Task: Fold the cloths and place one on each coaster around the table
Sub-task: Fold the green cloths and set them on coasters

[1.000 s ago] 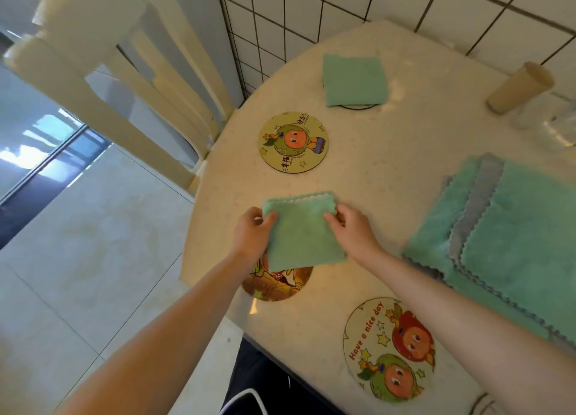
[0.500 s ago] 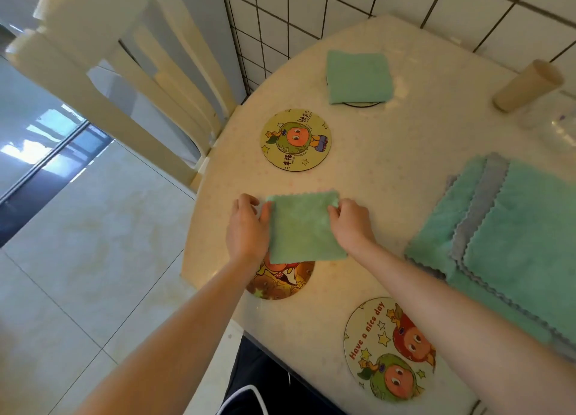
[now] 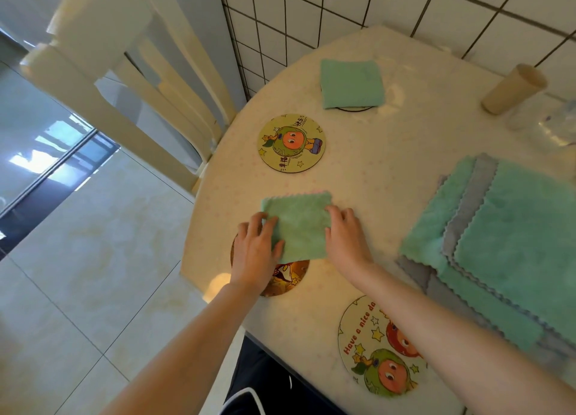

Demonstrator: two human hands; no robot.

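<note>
Holding a folded green cloth (image 3: 297, 227) by its two side edges, flat over the table (image 3: 389, 177) near the front-left rim. Left hand (image 3: 255, 252) on the cloth's left edge, fingers curled over the top, thumb along the lower left corner, pinching the fabric. Right hand (image 3: 344, 237) on the right edge, fingertips bent down onto the cloth; thumb hidden, so hard to say whether gripping or only pressing. Lying partly over a dark picture coaster (image 3: 290, 277), covering its far half, with the near half showing below the cloth and beside the left wrist.

Farther back, a second folded green cloth (image 3: 352, 82) resting on another coaster (image 3: 355, 108), only a thin dark arc of it peeking out at the near edge. Between those two, a bare yellow coaster (image 3: 291, 143) with a cartoon fruit figure. Nearest the body, a pale coaster (image 3: 374, 352) printed with "Have a nice da", partly crossed by the right forearm.

Off to the right, a stack of unfolded cloths (image 3: 511, 246), green and grey, with zigzag edges, lying well apart from the hands. Beyond the stack, a beige cup (image 3: 514, 88) tilted near the tiled wall (image 3: 343, 6). On the left, a cream chair (image 3: 124, 71) pushed up to the table's edge, above a pale tiled floor (image 3: 78, 274).
</note>
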